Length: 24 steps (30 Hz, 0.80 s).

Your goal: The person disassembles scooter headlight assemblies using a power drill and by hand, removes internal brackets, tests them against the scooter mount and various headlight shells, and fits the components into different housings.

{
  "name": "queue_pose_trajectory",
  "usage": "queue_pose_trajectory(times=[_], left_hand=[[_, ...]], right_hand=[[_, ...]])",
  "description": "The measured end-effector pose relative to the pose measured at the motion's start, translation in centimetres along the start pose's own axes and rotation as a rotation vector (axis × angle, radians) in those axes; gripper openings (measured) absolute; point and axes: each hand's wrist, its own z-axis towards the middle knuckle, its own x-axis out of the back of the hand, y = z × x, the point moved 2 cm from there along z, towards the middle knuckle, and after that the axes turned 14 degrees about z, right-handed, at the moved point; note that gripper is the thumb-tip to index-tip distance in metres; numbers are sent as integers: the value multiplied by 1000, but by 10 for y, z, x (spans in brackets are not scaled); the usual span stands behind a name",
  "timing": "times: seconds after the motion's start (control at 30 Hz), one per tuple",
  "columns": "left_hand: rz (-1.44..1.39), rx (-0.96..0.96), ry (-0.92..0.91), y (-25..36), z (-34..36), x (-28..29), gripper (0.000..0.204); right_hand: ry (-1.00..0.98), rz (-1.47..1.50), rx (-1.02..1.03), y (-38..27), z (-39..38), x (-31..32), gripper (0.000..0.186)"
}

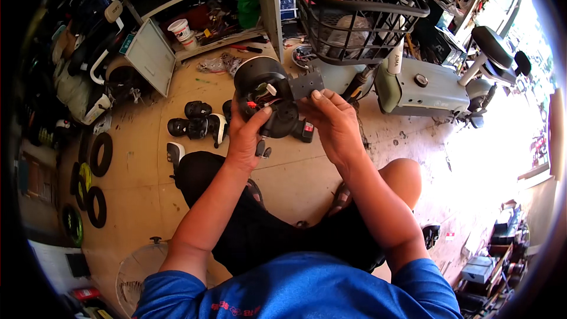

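Note:
My left hand is closed on a round black housing, its thumb pressed on the lower edge. Inside the housing's opening, red wires and a white connector show. Between the thumb and fingers of my right hand is a dark flat rectangular plate with small holes. The plate is held close beside the housing's right side; whether the two touch, I cannot tell. Just below them lies a black item with a red patch, partly hidden by the housing.
Black roller-like parts lie on the floor at left, with several tyres farther left. An open cabinet stands ahead. A scooter with a black basket and grey-green body is at right. A fan is near my left elbow.

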Motion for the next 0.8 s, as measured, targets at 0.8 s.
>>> queue_pose_trajectory(times=[0.8], left_hand=[[297, -274, 30, -4, -1, -4, 91]], right_hand=[[141, -362, -52, 18, -9, -22, 19]])
